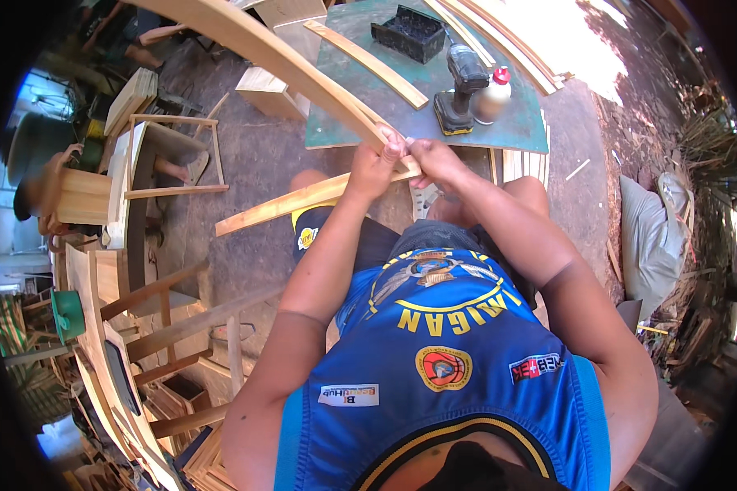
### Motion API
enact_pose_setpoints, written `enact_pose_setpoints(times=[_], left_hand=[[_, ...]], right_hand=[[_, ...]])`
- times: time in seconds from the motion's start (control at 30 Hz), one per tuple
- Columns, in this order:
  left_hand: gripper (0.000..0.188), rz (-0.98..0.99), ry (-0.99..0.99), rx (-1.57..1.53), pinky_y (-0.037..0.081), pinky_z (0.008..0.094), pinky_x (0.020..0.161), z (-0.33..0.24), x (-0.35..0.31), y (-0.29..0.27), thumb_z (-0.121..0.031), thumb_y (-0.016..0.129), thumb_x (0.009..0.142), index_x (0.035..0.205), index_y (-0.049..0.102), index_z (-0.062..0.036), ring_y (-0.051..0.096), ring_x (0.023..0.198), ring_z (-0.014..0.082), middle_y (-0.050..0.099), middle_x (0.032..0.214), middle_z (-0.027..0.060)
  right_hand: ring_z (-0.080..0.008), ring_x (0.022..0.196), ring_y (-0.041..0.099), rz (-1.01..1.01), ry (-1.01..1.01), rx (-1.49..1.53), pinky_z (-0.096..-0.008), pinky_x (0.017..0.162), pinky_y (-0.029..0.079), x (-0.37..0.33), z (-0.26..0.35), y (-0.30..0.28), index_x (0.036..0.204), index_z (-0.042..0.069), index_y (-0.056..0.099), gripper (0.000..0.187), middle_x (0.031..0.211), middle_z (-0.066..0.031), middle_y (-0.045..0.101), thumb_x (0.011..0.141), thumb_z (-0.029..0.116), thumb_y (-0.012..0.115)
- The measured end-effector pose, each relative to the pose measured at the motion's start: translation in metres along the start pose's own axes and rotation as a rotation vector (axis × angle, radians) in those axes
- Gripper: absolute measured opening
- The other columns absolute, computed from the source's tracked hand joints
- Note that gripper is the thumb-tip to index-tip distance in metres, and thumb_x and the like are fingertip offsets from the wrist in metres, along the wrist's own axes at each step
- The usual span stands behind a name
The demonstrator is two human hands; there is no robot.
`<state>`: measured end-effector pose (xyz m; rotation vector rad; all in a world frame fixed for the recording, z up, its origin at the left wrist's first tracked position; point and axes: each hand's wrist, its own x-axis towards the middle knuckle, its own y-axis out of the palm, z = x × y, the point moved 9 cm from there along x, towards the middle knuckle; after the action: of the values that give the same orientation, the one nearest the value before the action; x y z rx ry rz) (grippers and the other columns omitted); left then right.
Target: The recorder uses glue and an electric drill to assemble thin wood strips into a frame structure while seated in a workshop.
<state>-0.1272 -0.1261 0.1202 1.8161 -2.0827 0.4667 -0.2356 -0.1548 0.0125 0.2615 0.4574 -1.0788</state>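
My left hand [375, 165] is wrapped round the place where a long wooden strip [262, 51] meets a shorter wooden strip [282, 203]. The long strip runs up and away to the far left, past the table edge. The shorter one slants down to the left over my knee. Against the same corner, my right hand [436, 164] has its fingers closed together; whether they grip the wood or some small part there is hidden. Just beyond both hands is the green tabletop [336, 123], with a cordless drill [460, 90] upright near its front edge.
Beside the drill stands a bottle with a red cap [494, 96]. Farther back are a black tray [408, 34] and loose wooden strips [368, 61]. Another person works at the left, near a wooden frame [176, 155]. A grey sack [655, 237] lies at right; wooden frames [172, 327] crowd the lower left.
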Motion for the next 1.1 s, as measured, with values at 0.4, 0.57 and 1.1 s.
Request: enact_pose_setpoints(times=[0.4, 0.57, 1.1], left_hand=[[0.04, -0.118, 0.066, -0.118, 0.042, 0.0372, 0.09, -0.007, -0.023, -0.022, -0.048, 0.051, 0.093, 0.082, 0.049, -0.0102, 0.054, 0.071, 0.0123, 0.051, 0.073, 0.0007], [0.044, -0.238, 0.047, -0.256, 0.043, 0.0348, 0.087, -0.023, -0.025, -0.036, -0.053, 0.048, 0.093, 0.08, 0.043, -0.0112, 0.05, 0.06, 0.0097, 0.045, 0.063, -0.0022], [0.048, -0.282, 0.15, -0.52, 0.045, 0.0339, 0.071, -0.097, -0.069, -0.072, -0.057, 0.044, 0.093, 0.067, 0.037, -0.0163, 0.037, 0.042, 0.0092, 0.034, 0.049, -0.006]], right_hand=[[-0.0041, 0.044, 0.029, -0.183, -0.332, 0.502, -0.0208, 0.039, 0.019, -0.027, -0.019, -0.102, 0.067, 0.018, 0.042, 0.024, 0.057, 0.007, 0.034, 0.09, 0.012, 0.045], [-0.0075, 0.041, 0.025, -0.062, -0.37, 0.42, -0.0229, 0.036, 0.018, -0.045, -0.007, -0.09, 0.07, 0.015, 0.039, 0.025, 0.054, 0.0045, 0.03, 0.094, 0.022, 0.035], [-0.0138, 0.072, 0.058, 0.449, -0.684, -0.159, -0.0252, 0.065, 0.046, -0.097, 0.088, 0.053, 0.099, -0.002, 0.065, 0.022, 0.081, -0.0071, 0.062, 0.087, 0.017, 0.064]])
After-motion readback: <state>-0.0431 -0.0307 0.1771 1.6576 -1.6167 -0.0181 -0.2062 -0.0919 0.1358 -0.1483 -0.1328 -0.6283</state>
